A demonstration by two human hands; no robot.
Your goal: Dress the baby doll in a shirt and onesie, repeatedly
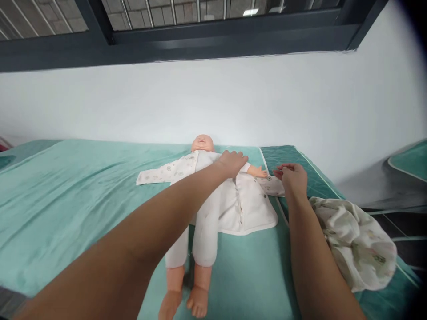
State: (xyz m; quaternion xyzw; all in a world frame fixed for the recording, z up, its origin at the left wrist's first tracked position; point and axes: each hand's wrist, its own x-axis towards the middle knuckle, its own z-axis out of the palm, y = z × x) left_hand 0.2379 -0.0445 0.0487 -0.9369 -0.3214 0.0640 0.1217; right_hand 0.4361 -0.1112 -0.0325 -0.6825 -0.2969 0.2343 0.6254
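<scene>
A baby doll (202,143) lies on its back on a teal sheet (66,186), dressed in white trousers and a white patterned jacket (240,204) that lies open on the right. My left hand (232,162) rests closed on the jacket at the doll's right-side shoulder. My right hand (292,176) pinches the end of the jacket's sleeve beside the doll's bare hand (258,171). The doll's other sleeve (160,173) stretches out flat to the left.
A crumpled patterned cloth (356,240) lies at the bed's right edge by my right forearm. A darker green quilted pad (293,158) sits at the far right. A white wall rises behind the bed, a dark window frame above.
</scene>
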